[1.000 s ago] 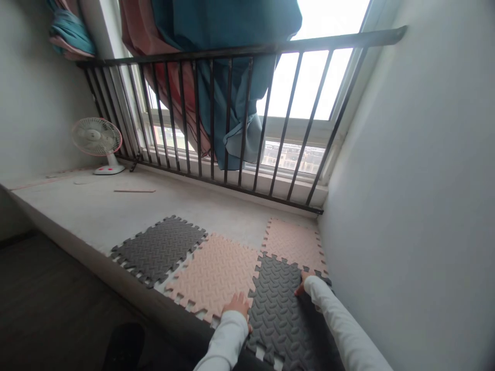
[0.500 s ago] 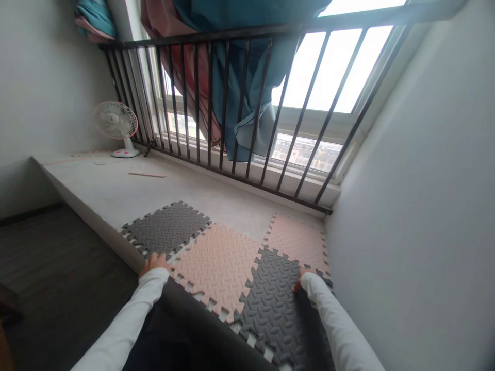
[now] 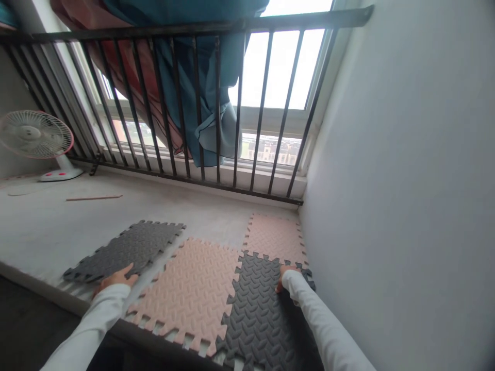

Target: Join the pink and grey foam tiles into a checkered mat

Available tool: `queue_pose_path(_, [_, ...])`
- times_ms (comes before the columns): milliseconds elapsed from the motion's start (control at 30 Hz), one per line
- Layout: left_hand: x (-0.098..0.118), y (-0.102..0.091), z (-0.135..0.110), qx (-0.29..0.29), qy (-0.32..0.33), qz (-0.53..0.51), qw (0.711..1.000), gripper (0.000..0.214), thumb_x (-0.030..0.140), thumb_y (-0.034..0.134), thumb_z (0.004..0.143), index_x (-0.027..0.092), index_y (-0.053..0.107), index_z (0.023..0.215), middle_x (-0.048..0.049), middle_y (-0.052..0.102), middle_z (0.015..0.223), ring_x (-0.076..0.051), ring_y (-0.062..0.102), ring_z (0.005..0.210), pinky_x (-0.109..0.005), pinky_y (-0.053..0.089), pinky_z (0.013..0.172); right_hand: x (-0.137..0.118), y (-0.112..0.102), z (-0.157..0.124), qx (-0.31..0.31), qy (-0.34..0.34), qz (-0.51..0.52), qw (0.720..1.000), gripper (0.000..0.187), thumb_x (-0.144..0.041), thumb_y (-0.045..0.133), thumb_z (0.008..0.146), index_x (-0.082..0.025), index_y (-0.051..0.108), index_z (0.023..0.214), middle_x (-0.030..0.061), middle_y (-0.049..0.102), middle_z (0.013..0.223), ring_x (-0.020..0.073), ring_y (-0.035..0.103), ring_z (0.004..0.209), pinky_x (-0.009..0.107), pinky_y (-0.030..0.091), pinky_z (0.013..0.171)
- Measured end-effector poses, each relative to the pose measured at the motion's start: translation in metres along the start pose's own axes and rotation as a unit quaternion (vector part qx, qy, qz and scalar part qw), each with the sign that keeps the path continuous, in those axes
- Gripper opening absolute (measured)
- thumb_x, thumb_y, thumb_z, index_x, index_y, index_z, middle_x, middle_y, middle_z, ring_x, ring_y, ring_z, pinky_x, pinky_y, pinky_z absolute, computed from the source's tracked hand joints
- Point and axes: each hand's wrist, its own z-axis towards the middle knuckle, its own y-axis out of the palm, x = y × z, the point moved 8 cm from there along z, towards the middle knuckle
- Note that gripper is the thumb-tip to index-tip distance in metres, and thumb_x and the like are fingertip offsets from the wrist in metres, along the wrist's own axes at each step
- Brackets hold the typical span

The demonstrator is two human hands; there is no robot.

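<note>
My left hand [image 3: 117, 280] grips the near edge of a dark grey foam mat tile [image 3: 127, 250], thumb on top and the other fingers partly hidden. A gap of bare pale ledge separates this tile from the large pink foam tile [image 3: 197, 288] beside it. On the right, my right hand [image 3: 285, 276] rests on a black foam tile [image 3: 257, 309], fingers apart and partly covered by the sleeve. That black tile's jigsaw edge meets the pink tile on its left. Beyond it lies another pink tile [image 3: 274, 237], touching along the seam.
A black metal railing [image 3: 185, 180] runs along the window behind the ledge [image 3: 154, 198]. Curtains [image 3: 212, 103] hang behind the bars. A white and pink fan [image 3: 38, 136] and a thin stick [image 3: 95, 198] are at the left. A white wall [image 3: 386, 180] bounds the right side.
My left hand has taken hold of the grey tile and shifted it left, away from the pink tile. The view has turned to the right. My right hand stays on the black tile.
</note>
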Motion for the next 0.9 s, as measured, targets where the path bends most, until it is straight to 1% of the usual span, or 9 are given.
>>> queue_pose_path(100, [0.059, -0.013, 0.007, -0.007, -0.014, -0.039, 0.999, 0.047, 0.038, 0.042, 0.075, 0.016, 0.051, 0.116, -0.0088, 0.063, 0.103, -0.021, 0.06, 0.086, -0.029, 0.047, 0.077, 0.011, 0.008, 0.007, 0.0, 0.069, 0.017, 0.997, 0.103, -0.042, 0.076, 0.035, -0.016, 0.037, 0.127, 0.0206, 0.031, 0.134, 0.0389, 0.03, 0.12, 0.052, 0.033, 0.093])
queue_pose_path(200, [0.132, -0.006, 0.01, -0.017, 0.026, -0.063, 0.998, 0.043, 0.038, 0.041, 0.077, 0.018, 0.054, 0.113, -0.0065, 0.06, 0.111, -0.018, 0.059, 0.09, -0.027, 0.047, 0.077, 0.014, 0.015, 0.014, -0.001, 0.092, 0.047, 0.995, 0.114, -0.039, 0.079, 0.029, -0.018, 0.031, 0.13, 0.0213, 0.024, 0.137, 0.0413, 0.023, 0.123, 0.055, 0.033, 0.091])
queue_pose_path(300, [0.203, 0.02, 0.003, -0.04, 0.076, -0.066, 0.994, 0.041, 0.037, 0.044, 0.075, 0.02, 0.056, 0.111, -0.0044, 0.061, 0.11, -0.019, 0.058, 0.094, -0.027, 0.046, 0.08, 0.014, 0.019, 0.018, -0.007, 0.082, 0.055, 0.995, 0.12, -0.037, 0.079, 0.028, -0.018, 0.025, 0.133, 0.0228, 0.02, 0.138, 0.0418, 0.019, 0.124, 0.055, 0.032, 0.091])
queue_pose_path(400, [0.264, 0.053, -0.016, -0.069, 0.133, -0.057, 0.987, 0.038, 0.035, 0.047, 0.073, 0.023, 0.059, 0.107, -0.0036, 0.062, 0.108, -0.019, 0.058, 0.096, -0.026, 0.045, 0.081, 0.015, 0.021, 0.018, -0.011, 0.079, 0.044, 0.996, 0.12, -0.037, 0.079, 0.03, -0.026, 0.02, 0.134, 0.0205, 0.021, 0.138, 0.0419, 0.018, 0.124, 0.058, 0.03, 0.09])
queue_pose_path(467, [0.296, 0.074, -0.031, -0.089, 0.169, -0.049, 0.98, 0.035, 0.032, 0.048, 0.073, 0.024, 0.06, 0.105, -0.0026, 0.062, 0.108, -0.018, 0.057, 0.097, -0.024, 0.044, 0.081, 0.014, 0.023, 0.018, -0.021, 0.073, 0.041, 0.996, 0.123, -0.036, 0.08, 0.028, -0.032, 0.016, 0.133, 0.0199, 0.019, 0.139, 0.0435, 0.016, 0.124, 0.062, 0.028, 0.088])
queue_pose_path(533, [0.32, 0.091, -0.047, -0.107, 0.198, -0.039, 0.974, 0.036, 0.031, 0.046, 0.073, 0.025, 0.06, 0.106, -0.0019, 0.061, 0.11, -0.017, 0.056, 0.099, -0.023, 0.043, 0.082, 0.014, 0.024, 0.019, -0.029, 0.065, 0.042, 0.997, 0.125, -0.036, 0.08, 0.027, -0.034, 0.014, 0.133, 0.0211, 0.017, 0.139, 0.0452, 0.014, 0.124, 0.065, 0.026, 0.086])
queue_pose_path(633, [0.341, 0.108, -0.067, -0.129, 0.224, -0.015, 0.966, 0.037, 0.031, 0.043, 0.074, 0.025, 0.06, 0.105, -0.0043, 0.06, 0.111, -0.02, 0.056, 0.1, -0.026, 0.043, 0.082, 0.013, 0.025, 0.02, -0.029, 0.056, 0.043, 0.997, 0.127, -0.038, 0.081, 0.025, -0.034, 0.014, 0.133, 0.022, 0.016, 0.139, 0.046, 0.013, 0.123, 0.065, 0.026, 0.085])
queue_pose_path(800, [0.357, 0.123, -0.093, -0.155, 0.264, 0.042, 0.951, 0.03, 0.024, 0.041, 0.071, 0.02, 0.067, 0.087, -0.0125, 0.065, 0.1, -0.024, 0.059, 0.094, -0.031, 0.044, 0.076, 0.014, 0.027, 0.022, -0.037, 0.065, 0.034, 0.997, 0.13, -0.036, 0.081, 0.023, -0.036, 0.011, 0.133, 0.0207, 0.019, 0.138, 0.046, 0.013, 0.123, 0.065, 0.027, 0.083])
queue_pose_path(900, [0.362, 0.128, -0.103, -0.159, 0.28, 0.073, 0.944, 0.031, 0.019, 0.039, 0.072, 0.015, 0.066, 0.087, -0.0164, 0.064, 0.099, -0.024, 0.059, 0.093, -0.031, 0.044, 0.074, 0.013, 0.026, 0.021, -0.041, 0.062, 0.033, 0.997, 0.128, -0.037, 0.081, 0.025, -0.036, 0.011, 0.133, 0.0202, 0.019, 0.138, 0.0461, 0.013, 0.123, 0.065, 0.028, 0.083])
